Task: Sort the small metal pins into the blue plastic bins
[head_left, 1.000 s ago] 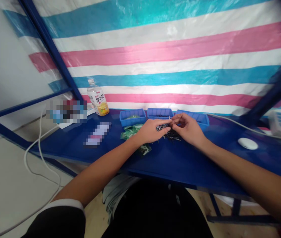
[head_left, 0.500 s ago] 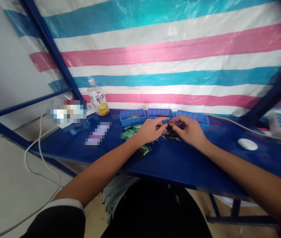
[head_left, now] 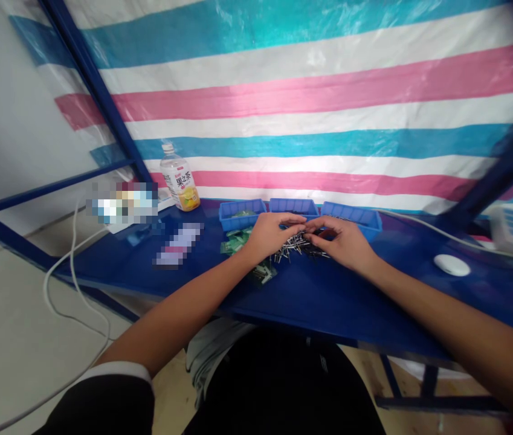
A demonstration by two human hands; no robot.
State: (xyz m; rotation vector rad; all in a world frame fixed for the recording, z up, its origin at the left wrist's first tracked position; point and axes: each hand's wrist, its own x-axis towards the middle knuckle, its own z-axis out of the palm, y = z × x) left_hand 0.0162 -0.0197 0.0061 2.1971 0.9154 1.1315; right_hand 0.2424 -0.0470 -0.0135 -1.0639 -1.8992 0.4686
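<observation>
Your left hand [head_left: 269, 237] and right hand [head_left: 345, 240] apparently pick through the heap of thin silver-and-black rods [head_left: 289, 248] on the glossy blue worktop [head_left: 324, 296]. Each grip is half-curled, its hold untellable; the next move likely needs precision.

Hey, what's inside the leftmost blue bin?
Something greenish shows inside the leftmost blue bin, but I can't make out what. Its front wall hides the bottom, and your left hand covers its near right corner.

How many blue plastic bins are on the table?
3, in a row at the back of the table: left bin, middle bin, right bin. Left hand partly hides the middle one, right hand the right one.
</observation>
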